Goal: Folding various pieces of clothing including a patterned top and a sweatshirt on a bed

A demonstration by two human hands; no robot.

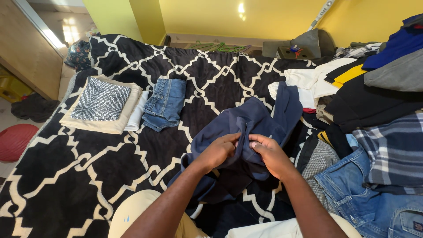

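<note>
Both hands are bunched into the same piece of clothing, a navy blue garment [246, 132] sitting right in the middle of the bed, a bit toward the near edge. The left hand [218, 151] has its fingers curled in and pinching a fold of the fabric, and the right hand [269, 152] is doing pretty much the same from the other side, fingertips pressed into the cloth. The two hands are almost touching each other, with the bunched fold between them. The rest of the garment spills out around them: one part flops up and away to the far right, another hangs down toward the person's lap.

All of this is on a black bedspread [88, 176] with a cream lattice pattern. Over on the far left there's a neat stack: folded denim shorts [165, 103], and just left of them a folded white piece [138, 115] next to a beige folded item [99, 125] with a black-and-white patterned cloth [101, 100] on top. Well apart from the hands.

The right side is a messy heap of unfolded clothes [379, 97]: a plaid shirt [394, 152], blue jeans [374, 207] at the near right corner, something white further back. A red round thing [15, 141] sits on the floor at the left, and yellow walls [273, 17] run along the far side.
</note>
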